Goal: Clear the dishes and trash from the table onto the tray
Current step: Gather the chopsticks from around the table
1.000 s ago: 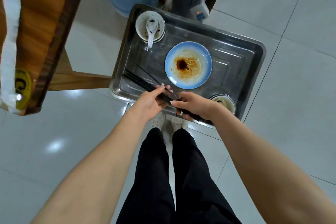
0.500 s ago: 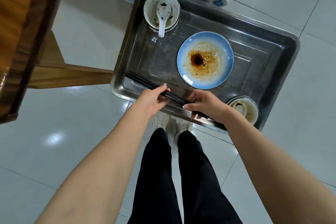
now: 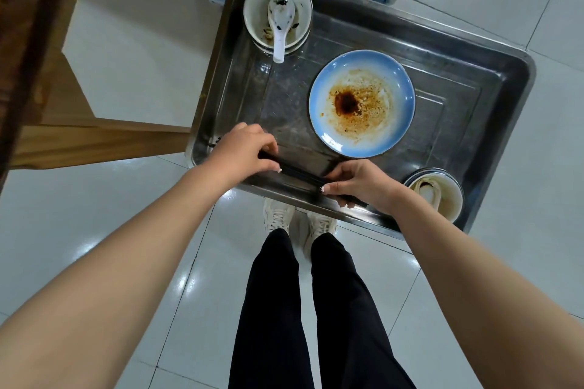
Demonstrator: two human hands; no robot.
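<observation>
Item: chopsticks (image 3: 300,174), a black bundle held low along the near rim of the tray (image 3: 458,41), 7 o'clock. The left hand (image 3: 243,151) and right hand (image 3: 357,183) each pinch an end.

Handling: lower both ends level and parallel to the rim, then release, lest they roll.

Adjacent:
- blue plate (image 3: 361,103), centre
- bowl (image 3: 252,9) with spoon (image 3: 279,31), 11 o'clock
- small bowl (image 3: 437,196), 5 o'clock, just beside the right wrist; mind it
- wooden table (image 3: 28,41), 9 o'clock
</observation>
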